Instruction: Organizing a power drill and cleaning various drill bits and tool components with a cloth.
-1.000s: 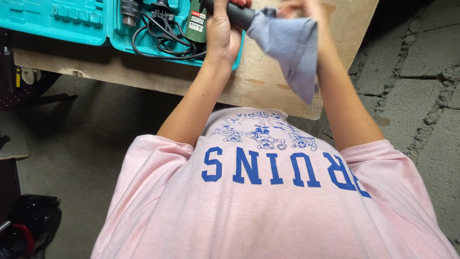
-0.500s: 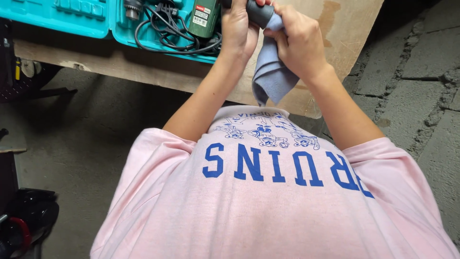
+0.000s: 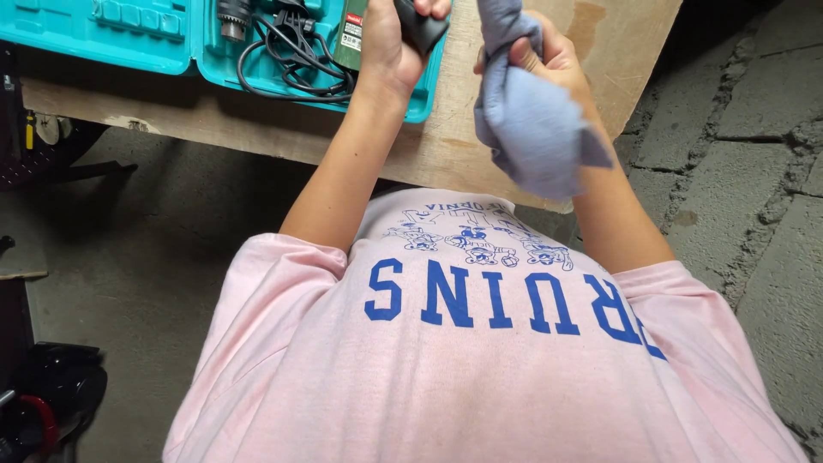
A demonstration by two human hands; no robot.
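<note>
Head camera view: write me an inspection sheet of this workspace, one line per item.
Surface: bare plywood board, stained, on a concrete floor.
Job's things: blue-grey cloth; dark tool handle; open teal tool case holding a green drill.
Clutter: dark gear with a red part at lower left.
Grippers: left hand grips the handle; right hand clutches the cloth.
Cables: black cord coiled in the case.
Surroundings: stone paving at right.

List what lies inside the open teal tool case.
In the teal tool case: a drill chuck, a coiled black cord and a green tool body. The left hand covers the tool's dark handle; the case's top is out of frame.
</note>
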